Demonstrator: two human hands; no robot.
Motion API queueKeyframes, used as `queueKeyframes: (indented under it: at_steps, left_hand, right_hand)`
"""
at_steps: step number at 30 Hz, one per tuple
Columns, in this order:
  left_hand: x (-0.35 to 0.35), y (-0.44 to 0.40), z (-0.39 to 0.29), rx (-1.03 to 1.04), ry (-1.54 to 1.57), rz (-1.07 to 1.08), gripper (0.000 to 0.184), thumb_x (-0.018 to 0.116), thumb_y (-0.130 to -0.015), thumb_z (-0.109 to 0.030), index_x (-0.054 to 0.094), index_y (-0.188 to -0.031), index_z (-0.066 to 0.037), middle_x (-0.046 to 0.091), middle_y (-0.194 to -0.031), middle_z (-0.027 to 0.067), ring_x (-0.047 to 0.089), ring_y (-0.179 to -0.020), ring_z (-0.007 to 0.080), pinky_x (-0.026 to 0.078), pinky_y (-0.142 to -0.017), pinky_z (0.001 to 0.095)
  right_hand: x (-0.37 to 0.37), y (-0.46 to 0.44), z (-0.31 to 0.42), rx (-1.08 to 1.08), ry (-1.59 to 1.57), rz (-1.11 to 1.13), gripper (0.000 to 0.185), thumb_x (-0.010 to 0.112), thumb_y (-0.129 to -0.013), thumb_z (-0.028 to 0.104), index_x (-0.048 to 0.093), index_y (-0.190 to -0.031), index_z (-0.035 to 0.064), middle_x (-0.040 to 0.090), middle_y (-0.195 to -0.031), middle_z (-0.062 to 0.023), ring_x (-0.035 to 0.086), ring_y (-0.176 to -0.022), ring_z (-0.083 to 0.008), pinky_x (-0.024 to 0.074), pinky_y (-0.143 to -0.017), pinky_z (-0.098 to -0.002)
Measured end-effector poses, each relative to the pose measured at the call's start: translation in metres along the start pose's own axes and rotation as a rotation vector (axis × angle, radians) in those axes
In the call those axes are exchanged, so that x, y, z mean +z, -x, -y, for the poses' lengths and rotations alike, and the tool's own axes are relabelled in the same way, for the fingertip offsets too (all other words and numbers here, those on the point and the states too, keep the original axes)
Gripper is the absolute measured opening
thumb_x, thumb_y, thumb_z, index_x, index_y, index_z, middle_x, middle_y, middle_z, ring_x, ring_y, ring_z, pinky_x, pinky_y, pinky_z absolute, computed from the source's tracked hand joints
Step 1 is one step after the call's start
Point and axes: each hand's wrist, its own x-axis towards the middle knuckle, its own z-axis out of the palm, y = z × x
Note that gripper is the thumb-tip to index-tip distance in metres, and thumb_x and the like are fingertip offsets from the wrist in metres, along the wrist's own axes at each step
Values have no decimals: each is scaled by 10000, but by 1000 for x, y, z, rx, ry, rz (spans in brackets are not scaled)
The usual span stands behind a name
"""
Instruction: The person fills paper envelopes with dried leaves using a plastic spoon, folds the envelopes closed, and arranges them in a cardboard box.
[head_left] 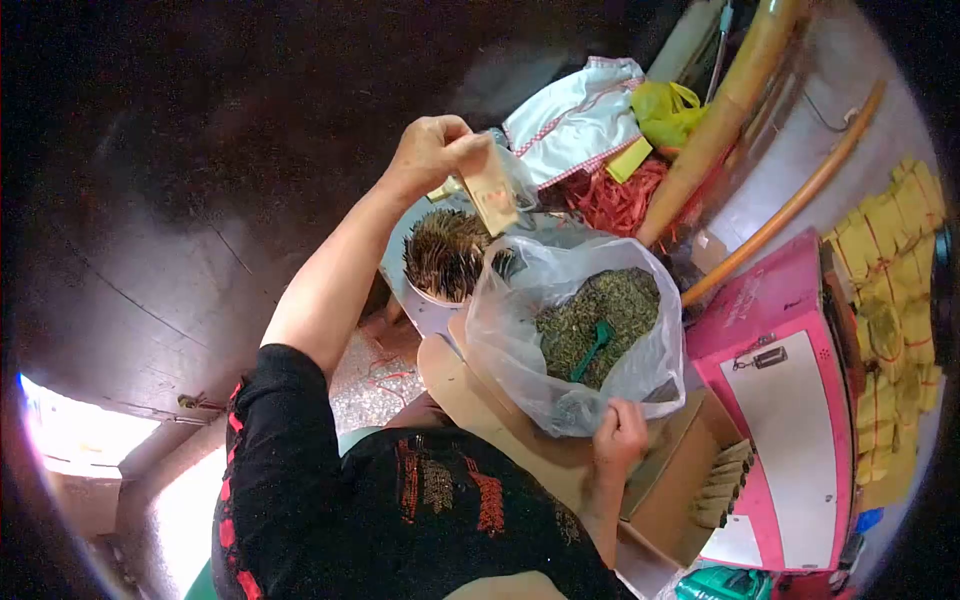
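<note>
My left hand [432,155] is raised at the upper middle, its fingers closed on the top of a small tan paper packet [490,195]. Below the packet sits a round container [442,262] crowded with dark, spiky sticks. A clear plastic bag [510,345] stands wide open at the centre, holding dried green herbs [625,310] with a green scoop [594,352] lying in them. At the bag's lower rim is my right hand [620,435], fingers curled against the plastic.
A cardboard box [655,480] with rolled tan bundles [722,485] is at the lower right. Beyond it stands a pink and white cabinet [790,400]. Bamboo poles [725,125], a white cloth [570,115], red strips [615,205] and yellow bundles [890,310] lie farther off.
</note>
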Motion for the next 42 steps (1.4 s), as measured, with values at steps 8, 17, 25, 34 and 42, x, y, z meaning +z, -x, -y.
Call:
queueKeyframes:
  at_steps: [8,17,25,34,42]
  left_hand:
    - [80,79,-60,-136,442,460,224,719,-845,-223,613,-747,-52,590,-669,-44,512,-618,35,412,-540,220]
    - [131,119,-57,-89,656,498,243,727,-825,-240,628,-897,-31,638,-781,14,576,-739,62,479,-654,245]
    - [157,176,-43,-337,802,811,444,638,-902,-269,522,-1254,-24,618,-1104,84,583,-1028,178,464,-900,328]
    - [152,176,-53,98,434,625,311,536,-938,-126,526,-1226,-8,628,-1023,182,614,-967,298,478,-842,363]
    - [151,174,-50,121,334,539,298,626,-852,-124,544,-1118,-16,613,-945,202,596,-879,394,484,-778,414]
  right_hand:
    - [17,-52,47,19,-273,-88,290,624,-783,32,602,-1070,-3,607,-1010,-98,557,-749,-171,473,-654,-281]
    - [52,-45,36,500,-1064,-27,154,653,-867,134,611,-942,6,617,-749,-16,513,-578,-62,405,-505,-195]
    - [56,-34,25,448,-962,-21,127,598,-847,26,614,-969,-3,614,-826,-19,539,-648,-88,444,-546,-221]
    - [6,-70,72,-282,-88,-255,334,646,-768,39,625,-1099,-4,612,-1137,-146,600,-957,-279,490,-812,-346]
    - [12,-65,66,-383,138,-252,294,653,-743,46,641,-1036,40,598,-1040,-123,587,-856,-270,489,-752,-352]
